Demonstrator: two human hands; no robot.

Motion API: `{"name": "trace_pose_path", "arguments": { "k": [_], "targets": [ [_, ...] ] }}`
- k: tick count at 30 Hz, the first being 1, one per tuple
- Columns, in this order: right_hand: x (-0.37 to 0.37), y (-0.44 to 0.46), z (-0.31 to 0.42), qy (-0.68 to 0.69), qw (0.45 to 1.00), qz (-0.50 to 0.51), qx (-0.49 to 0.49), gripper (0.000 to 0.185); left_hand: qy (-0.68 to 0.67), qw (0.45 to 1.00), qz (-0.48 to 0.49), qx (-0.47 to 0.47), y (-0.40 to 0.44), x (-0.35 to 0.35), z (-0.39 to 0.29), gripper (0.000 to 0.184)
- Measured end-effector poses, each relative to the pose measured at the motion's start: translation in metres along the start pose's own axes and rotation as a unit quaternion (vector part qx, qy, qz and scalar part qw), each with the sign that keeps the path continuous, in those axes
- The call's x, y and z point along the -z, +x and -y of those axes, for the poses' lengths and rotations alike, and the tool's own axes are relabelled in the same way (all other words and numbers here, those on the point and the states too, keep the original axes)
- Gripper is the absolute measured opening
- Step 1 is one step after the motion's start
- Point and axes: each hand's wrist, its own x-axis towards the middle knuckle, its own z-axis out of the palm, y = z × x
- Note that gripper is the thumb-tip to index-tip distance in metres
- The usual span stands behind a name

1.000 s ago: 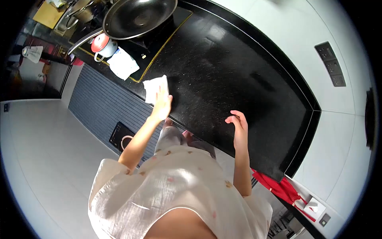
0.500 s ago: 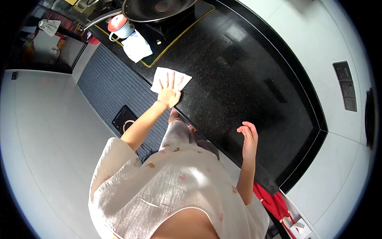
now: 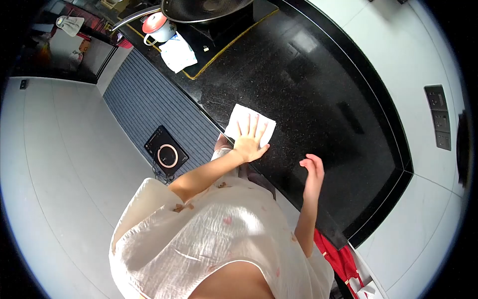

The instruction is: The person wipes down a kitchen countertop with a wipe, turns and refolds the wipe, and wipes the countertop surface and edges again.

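**Open Palm Flat on White Cloth at Black Stone Bench**

Your left hand is lying open, fingers spreading over a thin, roughly four-sided white cloth on the speckled, glossy bench. The cloth is resting close to the front edge, one corner nearly meeting it. Your right hand is curling loosely, fingers bending, near the bench's right end; whether it is touching the stone, you cannot tell from here.

Dark stone is stretching from the cloth to the raised, angular back border. Beyond your left hand, a yellow-edged black cooktop is carrying a round, metal-handled pan. A pale mug with a red lid is standing beside a crumpled white packet, which is showing blue markings too small to read.
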Motion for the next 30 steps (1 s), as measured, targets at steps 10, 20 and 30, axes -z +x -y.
{"name": "trace_pose_path", "arguments": {
  "k": [10, 20, 30],
  "targets": [
    [-0.106, 0.019, -0.030, -0.553, 0.806, 0.002, 0.210, 0.021, -0.056, 0.993, 0.069, -0.078, 0.002, 0.014, 0.031, 0.090],
    [-0.121, 0.023, -0.019, -0.367, 0.903, -0.018, 0.223, 0.013, 0.036, 0.997, -0.051, -0.037, 0.004, -0.021, 0.020, 0.081],
    [-0.103, 0.017, 0.001, -0.284, 0.903, -0.007, 0.321, 0.016, -0.227, 0.970, -0.077, 0.041, 0.003, -0.019, 0.035, 0.049]
  ]
}}
